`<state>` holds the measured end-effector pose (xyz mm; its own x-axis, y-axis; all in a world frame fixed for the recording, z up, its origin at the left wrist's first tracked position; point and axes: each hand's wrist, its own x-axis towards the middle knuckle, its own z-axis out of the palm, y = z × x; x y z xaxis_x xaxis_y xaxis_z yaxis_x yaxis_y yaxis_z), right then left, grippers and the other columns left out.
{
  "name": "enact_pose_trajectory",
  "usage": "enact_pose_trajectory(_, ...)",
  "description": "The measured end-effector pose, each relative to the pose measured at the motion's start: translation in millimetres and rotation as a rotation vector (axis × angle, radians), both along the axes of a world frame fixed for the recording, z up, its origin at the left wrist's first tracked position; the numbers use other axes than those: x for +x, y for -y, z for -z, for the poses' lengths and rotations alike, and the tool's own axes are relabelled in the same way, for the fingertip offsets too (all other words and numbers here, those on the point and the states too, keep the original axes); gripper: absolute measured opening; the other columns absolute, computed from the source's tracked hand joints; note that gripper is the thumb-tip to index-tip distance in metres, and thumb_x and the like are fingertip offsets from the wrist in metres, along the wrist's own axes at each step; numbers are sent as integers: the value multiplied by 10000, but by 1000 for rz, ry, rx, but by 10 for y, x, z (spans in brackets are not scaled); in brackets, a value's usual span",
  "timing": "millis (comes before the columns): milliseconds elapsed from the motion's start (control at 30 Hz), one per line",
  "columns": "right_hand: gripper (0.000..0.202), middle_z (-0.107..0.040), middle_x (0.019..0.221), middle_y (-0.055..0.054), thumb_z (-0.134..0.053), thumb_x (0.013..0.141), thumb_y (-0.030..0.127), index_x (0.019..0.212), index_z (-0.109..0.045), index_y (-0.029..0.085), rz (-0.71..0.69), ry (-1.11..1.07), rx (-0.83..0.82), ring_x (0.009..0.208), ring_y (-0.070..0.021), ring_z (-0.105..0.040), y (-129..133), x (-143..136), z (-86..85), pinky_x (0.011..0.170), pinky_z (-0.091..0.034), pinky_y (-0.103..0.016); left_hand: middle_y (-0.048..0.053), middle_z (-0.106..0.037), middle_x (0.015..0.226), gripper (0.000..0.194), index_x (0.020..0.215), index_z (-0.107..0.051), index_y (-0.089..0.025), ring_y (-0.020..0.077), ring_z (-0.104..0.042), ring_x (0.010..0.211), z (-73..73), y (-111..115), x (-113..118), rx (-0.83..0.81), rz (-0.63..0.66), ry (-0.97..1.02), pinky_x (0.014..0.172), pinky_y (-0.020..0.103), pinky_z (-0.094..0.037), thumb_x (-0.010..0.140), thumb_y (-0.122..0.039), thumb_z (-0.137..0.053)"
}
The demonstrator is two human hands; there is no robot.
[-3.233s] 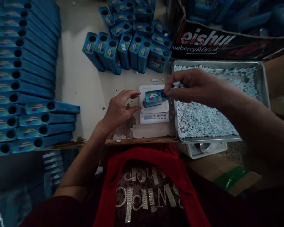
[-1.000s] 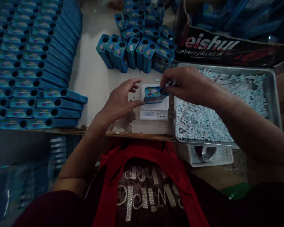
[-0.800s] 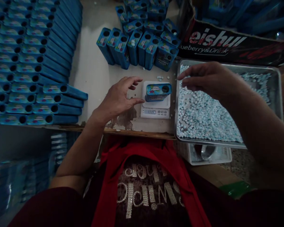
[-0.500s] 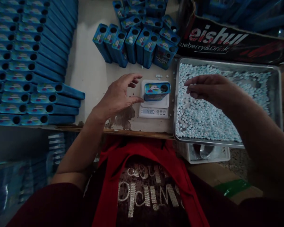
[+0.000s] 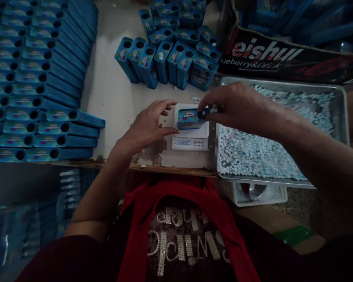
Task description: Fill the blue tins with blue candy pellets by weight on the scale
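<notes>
A blue candy tin (image 5: 188, 119) lies on the white digital scale (image 5: 191, 144), its round hole toward the right. My right hand (image 5: 232, 105) reaches over the tin's right end, thumb and fingers bent together at the hole. Whatever lies between those fingertips is too small to make out. To the left of the tin my left hand (image 5: 148, 122) is open, fingers and thumb curved apart, with the thumb tip close to the tin's side. Small pale blue and white candies (image 5: 253, 152) fill the metal tray (image 5: 261, 181) under my right forearm.
Several open blue tins (image 5: 148, 64) stand behind the scale. Many more tins (image 5: 50, 94) lie stacked in rows at the left. A black printed carton (image 5: 267, 58) stands behind the tray. A few loose candies (image 5: 195, 100) lie by the scale. A white basket (image 5: 260, 197) sits below the table edge.
My right hand has moved left from above the tray to the tin's hole. The left hand stays nearly in place. The last digit on the scale's display looks different.
</notes>
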<state>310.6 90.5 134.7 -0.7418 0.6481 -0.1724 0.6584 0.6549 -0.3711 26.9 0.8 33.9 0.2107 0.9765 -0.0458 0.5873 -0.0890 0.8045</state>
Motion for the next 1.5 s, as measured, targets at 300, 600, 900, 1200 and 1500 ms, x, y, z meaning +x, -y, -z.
enact_pose_trajectory(300, 316, -899, 1137, -92, -773, 982, 94, 1141, -948, 304, 10, 76, 88, 1019, -339, -819, 27, -178, -112, 952, -634, -477, 149, -721, 1660, 853, 1641, -724, -275, 377, -781, 1366, 18, 1, -65, 34, 15, 37, 1142, 509, -684, 940, -711, -940)
enact_pose_trajectory(600, 162, -856, 903, -56, -1037, 849, 170, 928, -935, 268, 524, -451, -215, 854, -234, -765, 29, 604, 107, 815, -611, -413, 132, -782, 1560, 751, 1523, -802, -310, 382, -795, 1355, -150, 56, -144, 20, -29, -83, 1121, 503, -693, 945, -758, -972)
enact_pose_trajectory(900, 278, -810, 814, -40, -1137, 754, 308, 893, -897, 286, 688, -541, -391, 779, -230, -737, 108, 1212, 519, 695, -585, -392, 128, -792, 1564, 801, 1565, -772, -283, 378, -767, 1412, -274, 18, -19, 73, -27, -100, 1244, 517, -637, 914, -673, -1027)
enact_pose_trajectory(1200, 173, -829, 1007, -87, -1019, 867, 303, 974, -884, 282, 404, -510, -150, 1034, -329, -794, 175, 471, 278, 818, -643, -447, 154, -777, 1623, 859, 1655, -705, -275, 389, -741, 1501, -220, 26, 209, 64, -23, -82, 1294, 540, -602, 928, -590, -1038)
enact_pose_trajectory(1500, 109, -831, 1082, -111, -869, 1020, 382, 944, -906, 313, 253, -333, -32, 1166, -390, -778, 46, 252, 342, 933, -615, -518, 152, -757, 1660, 844, 1619, -745, -282, 387, -746, 1507, -174, 10, 165, 33, 11, -10, 1302, 535, -603, 891, -582, -1049)
